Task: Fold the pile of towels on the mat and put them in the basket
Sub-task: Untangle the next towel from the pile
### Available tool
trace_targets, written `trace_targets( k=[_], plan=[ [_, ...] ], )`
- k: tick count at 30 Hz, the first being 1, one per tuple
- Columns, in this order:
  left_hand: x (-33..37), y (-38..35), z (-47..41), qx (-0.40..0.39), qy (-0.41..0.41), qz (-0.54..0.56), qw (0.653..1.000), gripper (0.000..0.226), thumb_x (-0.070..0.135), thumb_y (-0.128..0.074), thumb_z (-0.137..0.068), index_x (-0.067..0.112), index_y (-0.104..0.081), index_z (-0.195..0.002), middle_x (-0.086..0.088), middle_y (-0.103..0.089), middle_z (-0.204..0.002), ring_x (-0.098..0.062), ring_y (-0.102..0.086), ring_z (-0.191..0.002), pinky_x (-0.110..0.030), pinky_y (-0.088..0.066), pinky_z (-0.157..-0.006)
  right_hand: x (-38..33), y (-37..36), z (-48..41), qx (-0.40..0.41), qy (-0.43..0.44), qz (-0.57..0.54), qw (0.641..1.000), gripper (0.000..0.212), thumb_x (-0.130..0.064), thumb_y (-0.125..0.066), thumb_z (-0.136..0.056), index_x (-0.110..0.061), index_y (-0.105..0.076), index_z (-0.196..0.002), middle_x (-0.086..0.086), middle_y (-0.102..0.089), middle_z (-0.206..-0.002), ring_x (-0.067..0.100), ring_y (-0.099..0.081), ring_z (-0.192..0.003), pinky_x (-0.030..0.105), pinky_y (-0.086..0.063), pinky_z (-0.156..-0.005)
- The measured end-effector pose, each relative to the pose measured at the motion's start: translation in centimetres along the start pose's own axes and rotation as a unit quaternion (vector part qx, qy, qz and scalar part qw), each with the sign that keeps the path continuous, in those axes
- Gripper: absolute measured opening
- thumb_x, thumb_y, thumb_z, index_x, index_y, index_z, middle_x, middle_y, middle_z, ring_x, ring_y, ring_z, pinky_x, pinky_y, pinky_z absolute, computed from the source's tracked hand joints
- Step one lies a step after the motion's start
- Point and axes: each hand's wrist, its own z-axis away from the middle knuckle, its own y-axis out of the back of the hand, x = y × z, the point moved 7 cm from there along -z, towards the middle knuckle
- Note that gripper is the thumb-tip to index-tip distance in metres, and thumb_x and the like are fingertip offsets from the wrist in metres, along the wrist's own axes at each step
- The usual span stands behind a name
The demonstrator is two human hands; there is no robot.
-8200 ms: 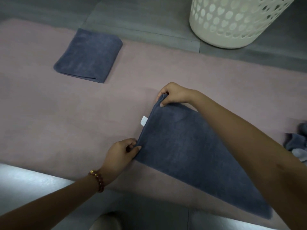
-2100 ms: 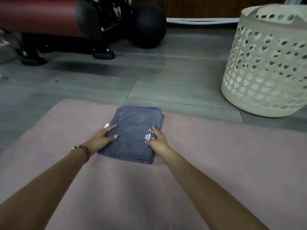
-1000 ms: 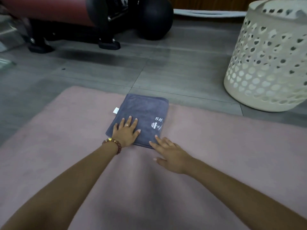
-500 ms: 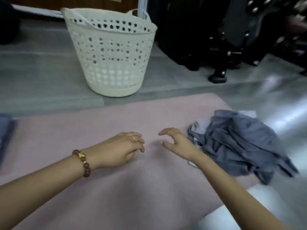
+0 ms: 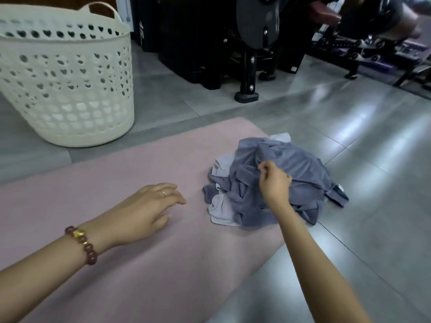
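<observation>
The white perforated basket (image 5: 70, 89) stands on the grey floor (image 5: 349, 136) beyond the far edge of the pink mat (image 5: 116, 264); what it holds cannot be made out from this angle. The pile of towels (image 5: 298, 173), crumpled dark blue-grey and paler cloths, lies at the right end of the mat, spilling partly onto the floor; the right grip (image 5: 275, 183) reaches over it with the forearm stretched forward, fingers curled, thumb and forefinger pinching a fold on top of the pile. The left grip (image 5: 149, 210) is released, palm down with relaxed fingers on the mat, near the pile's left edge but apart from it; a beaded bracelet (image 5: 81, 243) circles that wrist. Black gym equipment (image 5: 251, 43) stands behind.
</observation>
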Motion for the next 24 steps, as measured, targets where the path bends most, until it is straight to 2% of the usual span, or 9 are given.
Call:
trace_targets(
  k=[3, 5, 7, 10, 12, 14, 16, 18, 24],
  plan=[
    [-0.5, 0.0, 0.0, 0.026, 0.030, 0.040, 0.998, 0.049, 0.040, -0.033, -0.081, 0.027, -0.056, -0.121, 0.016, -0.052, -0.125, -0.001, -0.029, -0.130, -0.012, -0.016, -0.105, -2.7, -2.4, 0.0, -0.044, 0.009, 0.040, 0.998, 0.036, -0.022, -0.056, -0.090, -0.017, -0.047, -0.124, 0.011, -0.053, -0.124, 0.030, -0.043, -0.123, 0.055, -0.015, -0.109],
    [-0.7, -0.5, -0.1, 0.033, 0.049, 0.064, 0.996, 0.054, 0.046, -0.029, -0.079, 0.027, -0.056, -0.121, 0.017, -0.050, -0.126, -0.004, -0.030, -0.132, -0.013, -0.016, -0.107, -2.8, -3.6, -0.7, -0.072, -0.028, 0.093, 0.993, 0.057, -0.029, -0.065, -0.085, -0.023, -0.037, -0.134, 0.013, -0.020, -0.150, 0.033, -0.019, -0.138, 0.063, -0.015, -0.107],
    [-0.6, -1.0, -0.2, 0.033, 0.038, 0.062, 0.997, 0.054, 0.045, -0.028, -0.079, 0.026, -0.058, -0.120, 0.014, -0.051, -0.128, -0.006, -0.032, -0.132, -0.013, -0.015, -0.108, -1.9, -4.4, -1.2, -0.083, -0.044, 0.151, 0.984, 0.043, -0.025, -0.056, -0.092, -0.021, -0.042, -0.133, 0.011, 0.001, -0.157, 0.033, -0.003, -0.143, 0.062, -0.020, -0.106],
    [-0.8, -1.2, -0.2, 0.026, 0.022, 0.048, 0.998, 0.055, 0.047, -0.026, -0.079, 0.029, -0.056, -0.122, 0.014, -0.048, -0.132, -0.002, -0.025, -0.134, -0.009, -0.009, -0.107, -1.4, -5.6, -0.8, -0.075, 0.001, 0.188, 0.979, 0.031, -0.025, -0.046, -0.097, -0.016, -0.049, -0.126, 0.008, -0.010, -0.157, 0.031, -0.010, -0.143, 0.056, -0.026, -0.105],
    [-1.3, -0.9, -0.3, 0.039, 0.024, 0.052, 0.998, 0.056, 0.048, -0.025, -0.079, 0.029, -0.056, -0.122, 0.012, -0.048, -0.133, -0.002, -0.025, -0.134, -0.010, -0.010, -0.107, -1.4, -4.3, -0.3, -0.014, 0.035, 0.062, 0.997, 0.016, -0.023, -0.050, -0.095, -0.011, -0.054, -0.105, 0.011, -0.046, -0.134, 0.032, -0.040, -0.125, 0.047, -0.039, -0.091],
    [-2.1, -0.5, -0.5, 0.055, 0.035, 0.065, 0.996, 0.055, 0.049, -0.028, -0.079, 0.027, -0.058, -0.119, 0.008, -0.050, -0.132, -0.005, -0.029, -0.133, -0.013, -0.014, -0.108, -0.5, -2.3, 0.0, 0.027, -0.002, -0.157, 0.987, 0.012, -0.017, -0.051, -0.094, -0.012, -0.047, -0.084, 0.007, -0.057, -0.090, 0.026, -0.054, -0.091, 0.034, -0.039, -0.070],
    [-2.7, -0.1, -0.4, 0.071, 0.044, 0.075, 0.994, 0.053, 0.048, -0.031, -0.079, 0.026, -0.059, -0.118, 0.006, -0.051, -0.132, -0.006, -0.030, -0.132, -0.017, -0.018, -0.108, 0.2, -0.8, 0.2, 0.009, -0.098, -0.385, 0.918, 0.019, -0.015, -0.046, -0.097, -0.017, -0.040, -0.080, -0.002, -0.056, -0.080, 0.020, -0.054, -0.084, 0.029, -0.042, -0.066],
    [-2.9, 0.1, -0.1, 0.087, 0.042, 0.078, 0.992, 0.053, 0.048, -0.033, -0.079, 0.024, -0.058, -0.119, 0.004, -0.050, -0.132, -0.006, -0.029, -0.131, -0.020, -0.021, -0.107, -1.0, -0.1, 0.4, -0.038, -0.134, -0.531, 0.836, 0.020, -0.012, -0.042, -0.100, -0.019, -0.039, -0.081, -0.004, -0.066, -0.085, 0.015, -0.060, -0.086, 0.026, -0.048, -0.071],
    [-3.6, 0.4, 0.7, 0.122, 0.068, 0.114, 0.984, 0.072, 0.061, -0.038, -0.072, 0.028, -0.039, -0.136, 0.007, -0.030, -0.143, 0.000, -0.016, -0.136, -0.017, -0.013, -0.109, -11.3, -1.1, 3.9, -0.196, -0.022, -0.579, 0.791, 0.016, -0.008, -0.040, -0.099, -0.015, -0.049, -0.087, -0.004, -0.070, -0.074, 0.016, -0.060, -0.074, 0.032, -0.046, -0.074]
  ],
)
